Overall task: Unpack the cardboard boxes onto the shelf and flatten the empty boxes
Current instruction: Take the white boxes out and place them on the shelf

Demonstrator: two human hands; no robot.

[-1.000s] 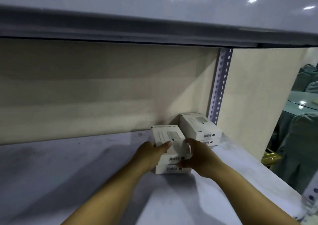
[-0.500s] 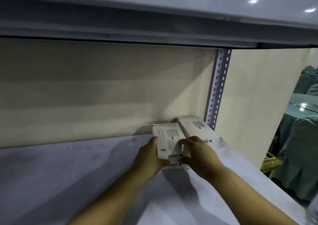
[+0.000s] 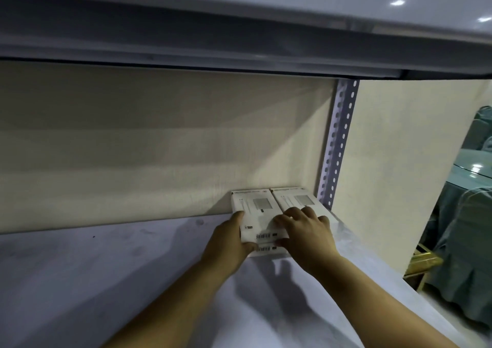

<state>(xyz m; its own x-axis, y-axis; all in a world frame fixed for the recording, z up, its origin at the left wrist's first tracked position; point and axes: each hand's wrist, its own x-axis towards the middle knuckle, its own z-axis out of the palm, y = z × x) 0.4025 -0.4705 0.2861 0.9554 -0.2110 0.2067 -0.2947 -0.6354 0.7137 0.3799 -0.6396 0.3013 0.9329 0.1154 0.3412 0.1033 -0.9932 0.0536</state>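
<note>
Beige wall boards close the back of a pale shelf point(image 3: 106, 281), and a grey metal post point(image 3: 336, 145) with holes stands at the far right corner. Another shelf board hangs low overhead. Past the post, off to the right, sit some blue-green cloth covers point(image 3: 463, 241).

2 stacks of small white boxes sit side by side, touching, tight in the corner next to the post. The right stack point(image 3: 294, 200) is the one nearest the post. The left stack point(image 3: 254, 214) is 2 boxes high, with striped barcode stickers on its front ends.

The step in hand looks like putting unpacked boxes on the shelf and squaring them up. The left hand point(image 3: 230, 241) cups the left side of the left stack, thumb up along the edge and fingers curled under its front corner. The right hand point(image 3: 306, 234) lies flat and spread, with its fingers on top where the 2 stacks meet and the palm hiding the front right corner. So the left stack sits right between both hands, on the side of the post away from the room.

Next, I think the hands should let go softly and pull straight back, so the top box does not slide off. Then more boxes can go to the left of these, away from the post. No big cardboard box shows here, so flattening looks like a later job.
</note>
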